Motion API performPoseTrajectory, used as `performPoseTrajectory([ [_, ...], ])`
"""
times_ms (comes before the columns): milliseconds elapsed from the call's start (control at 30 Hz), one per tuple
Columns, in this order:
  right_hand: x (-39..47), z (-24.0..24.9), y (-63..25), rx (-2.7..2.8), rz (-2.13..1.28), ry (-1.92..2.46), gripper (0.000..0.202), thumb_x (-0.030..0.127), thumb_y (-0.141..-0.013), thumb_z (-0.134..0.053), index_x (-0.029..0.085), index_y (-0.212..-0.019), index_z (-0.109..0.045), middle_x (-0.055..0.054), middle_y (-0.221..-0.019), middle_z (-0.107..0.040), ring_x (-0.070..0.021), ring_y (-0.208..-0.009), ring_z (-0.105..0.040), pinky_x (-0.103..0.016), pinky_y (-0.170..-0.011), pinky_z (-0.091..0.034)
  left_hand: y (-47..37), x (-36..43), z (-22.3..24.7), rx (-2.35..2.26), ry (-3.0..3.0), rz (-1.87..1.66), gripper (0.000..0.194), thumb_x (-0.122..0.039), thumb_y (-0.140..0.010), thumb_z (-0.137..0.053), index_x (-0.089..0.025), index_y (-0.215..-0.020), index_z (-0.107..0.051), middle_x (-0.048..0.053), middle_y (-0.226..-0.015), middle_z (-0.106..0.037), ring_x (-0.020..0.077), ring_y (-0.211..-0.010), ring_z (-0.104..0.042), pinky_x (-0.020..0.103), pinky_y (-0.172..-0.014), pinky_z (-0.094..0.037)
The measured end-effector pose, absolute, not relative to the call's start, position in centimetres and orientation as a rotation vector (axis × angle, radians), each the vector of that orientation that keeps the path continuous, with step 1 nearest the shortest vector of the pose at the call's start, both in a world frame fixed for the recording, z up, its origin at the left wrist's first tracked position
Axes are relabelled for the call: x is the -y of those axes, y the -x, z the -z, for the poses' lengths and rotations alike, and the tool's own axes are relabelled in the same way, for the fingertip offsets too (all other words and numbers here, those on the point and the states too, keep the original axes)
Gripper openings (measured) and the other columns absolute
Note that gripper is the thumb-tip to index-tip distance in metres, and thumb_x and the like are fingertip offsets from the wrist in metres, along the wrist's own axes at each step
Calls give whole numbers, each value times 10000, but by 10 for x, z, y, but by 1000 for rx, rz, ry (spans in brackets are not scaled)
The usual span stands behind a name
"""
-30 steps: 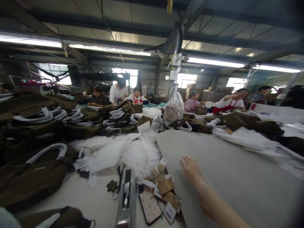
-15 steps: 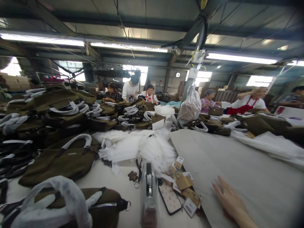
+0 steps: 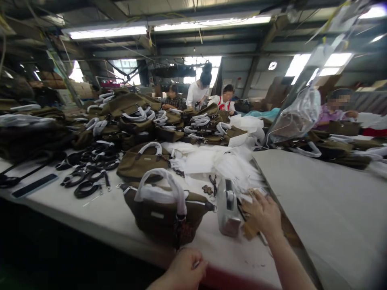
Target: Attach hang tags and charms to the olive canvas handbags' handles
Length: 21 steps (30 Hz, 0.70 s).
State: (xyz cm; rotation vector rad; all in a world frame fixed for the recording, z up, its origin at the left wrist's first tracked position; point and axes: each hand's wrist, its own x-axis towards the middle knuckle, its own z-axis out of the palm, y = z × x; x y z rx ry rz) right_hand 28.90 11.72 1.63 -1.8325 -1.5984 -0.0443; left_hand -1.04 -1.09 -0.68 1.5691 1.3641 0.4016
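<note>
An olive bag (image 3: 160, 215) with wrapped white handles stands upright near the table's front edge, a dark patterned charm hanging from its handle. Just below the charm, at the edge, my left hand (image 3: 187, 268) is closed, with a small shiny bit showing at its fingers; what it holds is too small to name. To the right, my right hand (image 3: 264, 211) rests with bent fingers on the pile of brown cardboard tags (image 3: 250, 228); its fingertips touch the tags. Between the bag and the tags sits a clear-wrapped dispenser (image 3: 229, 209). A flower-shaped charm (image 3: 207, 189) lies behind it.
Black coiled straps (image 3: 87, 173) and a phone (image 3: 34, 186) lie at left. Piled olive bags (image 3: 130, 121) and white packing sheets (image 3: 205, 161) fill the back. Grey board (image 3: 326, 193) covers the right side. Several people work beyond the piles.
The view has swung left and down. My left hand has come into view, closed. My right hand has moved from the grey board onto the tags. The front bag now stands upright.
</note>
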Motion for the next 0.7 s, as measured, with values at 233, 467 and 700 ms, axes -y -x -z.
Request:
performPoseTrajectory([
  [233, 24, -66, -179, 2123, -456, 1249, 343, 206, -932, -434, 232, -1217, -624, -93, -1210, -675, -203, -1117, -637, -321, -943, -522, 32, 30, -28, -1213, -1645, -612, 325, -335, -881, -506, -145, -679, -675, -10, -597, -585, 130, -604, -529, 232, -579, -337],
  [467, 54, -33, -137, 2410, -783, 1282, 273, 217, -949, -444, 262, -1021, -704, -19, -958, -747, -189, -875, -705, -299, -799, -558, 57, 48, -31, -1209, -1729, -592, 316, -327, -884, -527, -152, -657, -661, -23, -546, -540, 101, -516, -447, 224, -506, -292],
  [700, 26, -43, -142, 2191, -460, 1355, 233, 366, -942, -485, 313, -892, -706, 14, -871, -756, -195, -769, -716, -298, -687, -545, 91, 39, -55, -1603, -1880, -1087, 178, -238, -911, -480, -182, -907, -650, 37, -842, -675, 165, -802, -618, 259, -754, -431],
])
